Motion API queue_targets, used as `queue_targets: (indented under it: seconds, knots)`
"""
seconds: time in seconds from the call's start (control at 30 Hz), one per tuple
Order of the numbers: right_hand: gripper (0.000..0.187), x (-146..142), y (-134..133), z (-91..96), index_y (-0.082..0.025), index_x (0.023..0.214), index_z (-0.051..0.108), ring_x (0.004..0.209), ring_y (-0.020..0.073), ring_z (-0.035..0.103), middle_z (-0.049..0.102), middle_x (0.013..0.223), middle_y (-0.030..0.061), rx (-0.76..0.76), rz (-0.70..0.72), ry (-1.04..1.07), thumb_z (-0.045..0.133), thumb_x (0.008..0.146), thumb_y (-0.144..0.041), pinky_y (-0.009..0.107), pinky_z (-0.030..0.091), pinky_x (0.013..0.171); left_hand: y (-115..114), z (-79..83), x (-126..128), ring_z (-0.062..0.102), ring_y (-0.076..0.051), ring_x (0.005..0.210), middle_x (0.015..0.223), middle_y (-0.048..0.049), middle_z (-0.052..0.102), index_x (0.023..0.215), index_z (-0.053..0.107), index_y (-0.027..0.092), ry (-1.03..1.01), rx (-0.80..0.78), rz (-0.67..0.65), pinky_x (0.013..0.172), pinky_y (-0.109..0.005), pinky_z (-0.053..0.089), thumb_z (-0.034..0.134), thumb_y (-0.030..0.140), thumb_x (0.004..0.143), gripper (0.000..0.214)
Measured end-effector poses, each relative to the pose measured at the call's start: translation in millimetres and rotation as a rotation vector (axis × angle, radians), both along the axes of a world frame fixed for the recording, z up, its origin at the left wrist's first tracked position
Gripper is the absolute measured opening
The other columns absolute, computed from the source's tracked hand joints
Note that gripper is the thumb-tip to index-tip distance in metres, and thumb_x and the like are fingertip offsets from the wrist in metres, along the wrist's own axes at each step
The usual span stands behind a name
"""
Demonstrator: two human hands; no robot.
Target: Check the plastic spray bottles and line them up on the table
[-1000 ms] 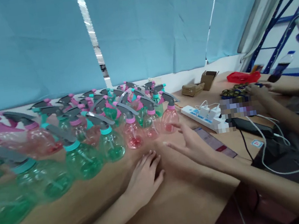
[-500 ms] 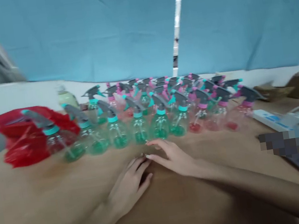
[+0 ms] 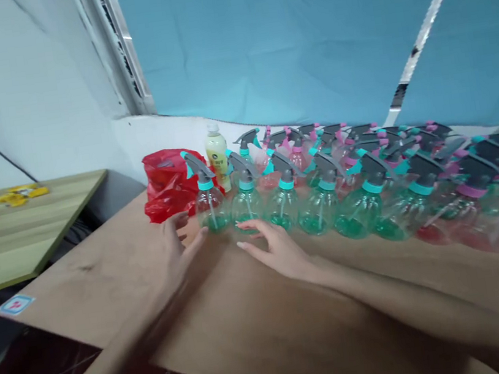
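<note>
Clear spray bottles with grey trigger heads stand in rows on the wooden table (image 3: 248, 311). At the left end of the front row is a spray bottle (image 3: 213, 212) with a turquoise collar and green liquid. My left hand (image 3: 177, 246) is just left of it, thumb and fingers apart, holding nothing. In front of the second spray bottle (image 3: 247, 203), my right hand (image 3: 281, 250) has its fingers stretched out and nothing in them; whether a fingertip touches the bottle I cannot tell. Farther right, a spray bottle (image 3: 469, 199) has a pink collar and red liquid.
Behind the left end lie a red plastic bag (image 3: 168, 183) and a yellowish bottle with a white cap (image 3: 217, 157). A lower wooden side table (image 3: 50, 221) holds a yellow item (image 3: 21, 194). The main table's edge is at left. Blue sheeting (image 3: 281, 52) covers the wall.
The view has swung left, so the bottles appear farther right. My hands have moved apart and now sit by the left end of the front row.
</note>
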State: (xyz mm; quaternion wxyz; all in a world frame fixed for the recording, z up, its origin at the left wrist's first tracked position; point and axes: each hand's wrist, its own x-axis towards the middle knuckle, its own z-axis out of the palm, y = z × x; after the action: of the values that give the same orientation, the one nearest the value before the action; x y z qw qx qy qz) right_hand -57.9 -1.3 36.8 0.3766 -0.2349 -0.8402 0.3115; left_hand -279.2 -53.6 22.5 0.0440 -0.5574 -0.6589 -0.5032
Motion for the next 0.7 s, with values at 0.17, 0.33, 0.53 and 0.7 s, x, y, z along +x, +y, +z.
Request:
queue_targets:
  seconds: [0.17,0.33,0.53,0.7]
  knots:
    - [0.03,-18,-4,-3.2,-0.02,0.116,0.054,0.106,0.019,0.062,0.063,0.123,0.0064,-0.004,0.034,0.016,0.058,0.086,-0.022,0.04,0.052,0.093,28,15.5,-3,0.05,-0.033,0.116,0.122,-0.0163,0.053,0.123,0.047,0.014,0.035,-0.005,0.024,0.094,-0.047,0.042,0.067,0.056,0.072,0.069]
    - [0.031,-24,-6,-4.2,-0.019,0.115,0.054,0.109,0.0182,0.06,0.062,0.123,0.0074,-0.015,0.063,-0.003,0.059,0.084,-0.02,0.038,0.052,0.093,45,27.8,10,0.049,-0.033,0.116,0.12,-0.0141,0.056,0.124,0.048,0.015,0.064,-0.055,-0.002,0.096,-0.047,0.04,0.067,0.054,0.074,0.066]
    - [0.033,-28,9,-8.4,-0.02,0.115,0.053,0.114,0.0217,0.059,0.062,0.124,0.0102,-0.09,0.037,-0.032,0.061,0.084,-0.023,0.044,0.051,0.093,49,28.8,9,0.052,-0.031,0.114,0.12,-0.0137,0.057,0.125,0.048,0.015,0.058,-0.065,-0.013,0.095,-0.044,0.041,0.063,0.052,0.079,0.062]
    - [0.035,-33,25,-11.2,-0.021,0.116,0.053,0.112,0.0202,0.062,0.063,0.123,0.0102,-0.146,0.024,-0.004,0.063,0.082,-0.023,0.042,0.052,0.093,38,27.5,4,0.054,-0.032,0.113,0.119,-0.0129,0.058,0.126,0.048,0.016,0.055,-0.072,-0.018,0.093,-0.045,0.043,0.064,0.055,0.077,0.065]
